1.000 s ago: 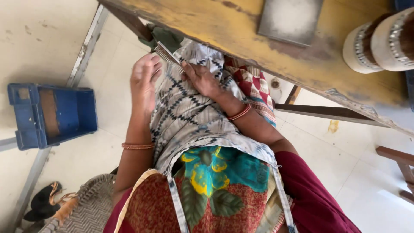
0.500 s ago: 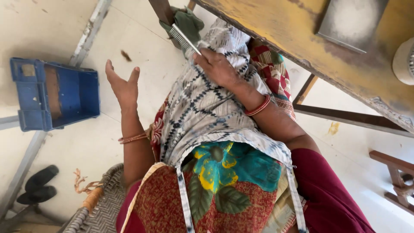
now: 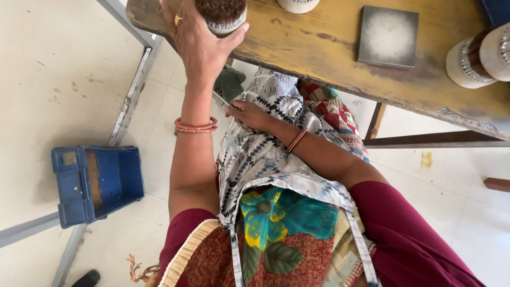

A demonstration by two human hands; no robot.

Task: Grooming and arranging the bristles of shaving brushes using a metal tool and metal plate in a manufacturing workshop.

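Seated person, patterned apron (image 3: 265, 159) spread over the lap. Right hand (image 3: 249, 114) rests on the apron at the knee, fingers closed on a flat metal comb (image 3: 219, 99); only the toothed end shows, sticking out to the left of the hand. Orange bangle on that wrist.

Left arm reaches up and forward, two bangles at the wrist. Left hand (image 3: 199, 40) is wrapped around a round brush-like cylinder (image 3: 222, 15), dark bristly top, pale banded side, standing at the near edge of the yellow wooden table (image 3: 319, 48).

Farther along the table: dark square plate (image 3: 388, 36), lying flat; pale cylinders (image 3: 475, 58) at the right end.

Floor, left: blue plastic crate (image 3: 95, 180) beside a grey metal frame (image 3: 133, 79).
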